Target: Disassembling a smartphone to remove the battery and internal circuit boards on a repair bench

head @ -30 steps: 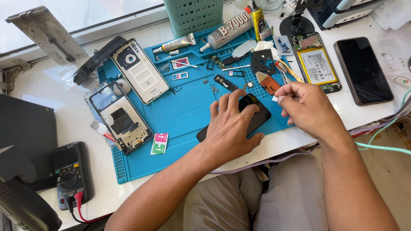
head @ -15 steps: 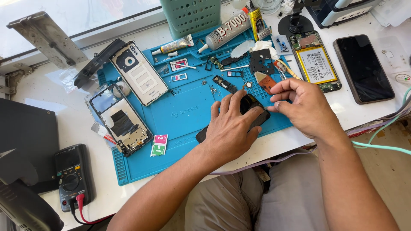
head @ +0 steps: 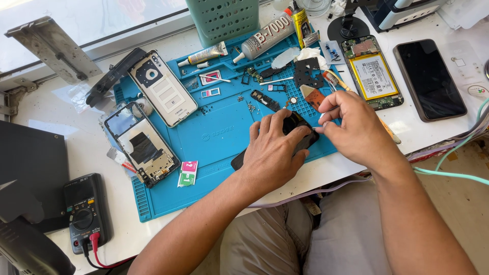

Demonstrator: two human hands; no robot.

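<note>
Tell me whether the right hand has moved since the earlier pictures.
Yes. The right hand dropped from beside the open yellow-battery phone toward the black phone under the left hand.

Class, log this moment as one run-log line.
left hand pressing black phone | right hand pinching at its edge | on blue mat

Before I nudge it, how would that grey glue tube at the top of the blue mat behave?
The grey glue tube lies on its side and looks round-bodied, so it would probably roll rather than slide. Its body looks soft and may dent under a firm pinch. It rests partly on the blue mat, whose rubbery-looking surface might slow it.
</note>
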